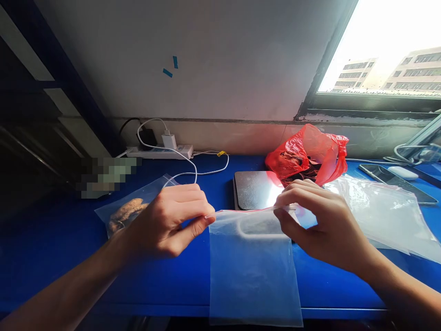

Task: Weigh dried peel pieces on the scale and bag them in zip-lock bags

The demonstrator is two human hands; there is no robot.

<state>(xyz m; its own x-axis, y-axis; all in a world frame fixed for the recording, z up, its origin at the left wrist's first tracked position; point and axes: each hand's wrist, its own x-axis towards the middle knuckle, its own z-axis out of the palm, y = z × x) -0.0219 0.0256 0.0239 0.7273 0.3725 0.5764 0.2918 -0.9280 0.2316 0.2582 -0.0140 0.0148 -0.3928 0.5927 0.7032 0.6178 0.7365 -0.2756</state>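
Note:
A clear zip-lock bag point(253, 276) hangs between my hands, its red-edged top stretched nearly level. My left hand point(182, 220) pinches the top left corner between thumb and fingers. At the top right corner, my right hand point(313, 216) has the edge pinched the same way. The bag looks flat, with nothing visible inside. Behind it sits a kitchen scale point(257, 188) with a shiny metal top, partly covered by the bag and my right hand. Beyond my left wrist lies another clear bag point(155, 187) holding brown, knobbly dried pieces point(129, 210).
An open red plastic bag point(324, 154) with dark dried pieces stands behind the scale. Several clear bags point(382, 211) lie stacked at right, near a phone point(396, 181) and a white rounded object point(402, 173). A power strip point(186, 151) with white cables runs along the wall on the blue table point(165, 285).

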